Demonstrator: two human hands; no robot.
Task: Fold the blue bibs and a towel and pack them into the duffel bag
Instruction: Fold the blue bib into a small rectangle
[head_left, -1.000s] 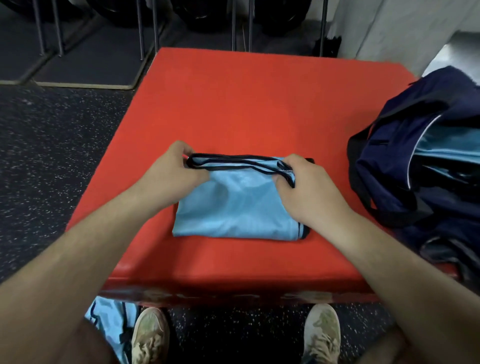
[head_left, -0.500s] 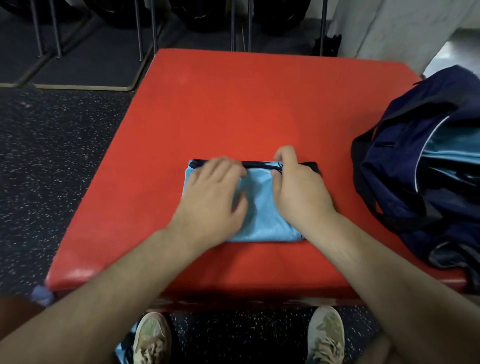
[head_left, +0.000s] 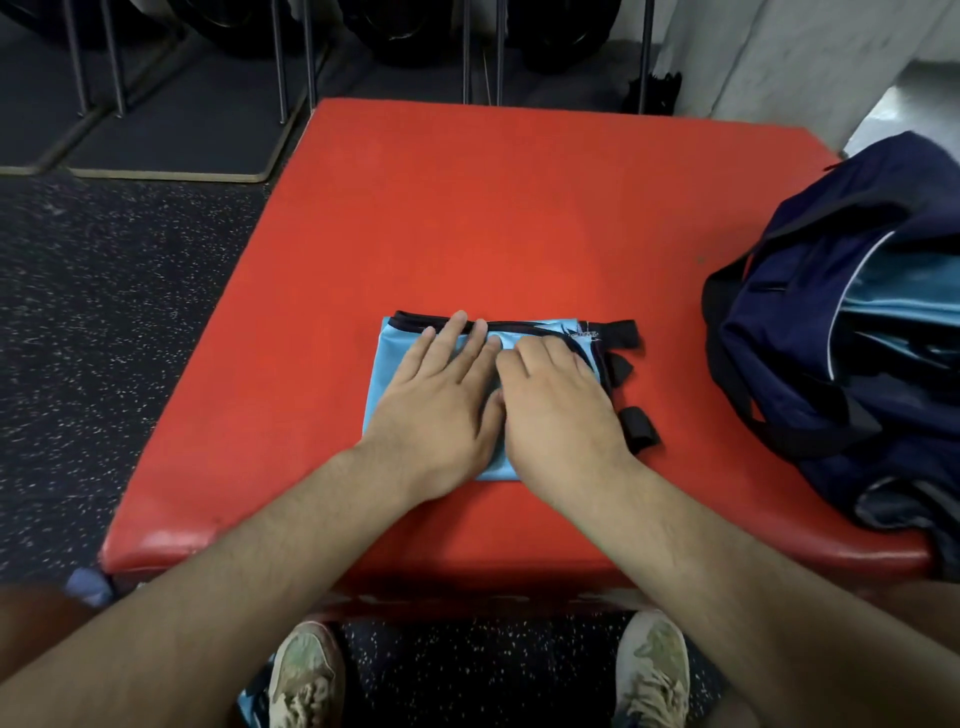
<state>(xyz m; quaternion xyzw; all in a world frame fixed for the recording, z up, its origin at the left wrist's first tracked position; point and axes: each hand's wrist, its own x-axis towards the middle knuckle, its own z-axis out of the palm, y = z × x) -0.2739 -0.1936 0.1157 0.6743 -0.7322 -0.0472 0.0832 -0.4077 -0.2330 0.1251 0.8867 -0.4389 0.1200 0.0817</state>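
Note:
A folded light-blue bib (head_left: 387, 364) with black trim lies near the middle of the red padded bench (head_left: 467, 218). My left hand (head_left: 441, 400) presses flat on its left half, fingers straight and reaching the far black edge. My right hand (head_left: 558, 410) lies on the right half with fingers slightly bent, touching the left hand. Black strap ends (head_left: 639, 426) stick out past the bib's right side. A navy duffel bag (head_left: 841, 332) sits open at the bench's right end, light-blue cloth (head_left: 914, 291) showing inside.
Speckled black floor (head_left: 104, 338) surrounds the bench. Metal rack legs (head_left: 306, 57) and dark mats stand behind it. More blue fabric (head_left: 254, 706) lies on the floor by my left shoe (head_left: 306, 675). A grey wall (head_left: 779, 57) rises at the back right.
The bib went from being pinched at its far edge to a smaller fold. Both hands now lie on top of it, pressing it down, close together.

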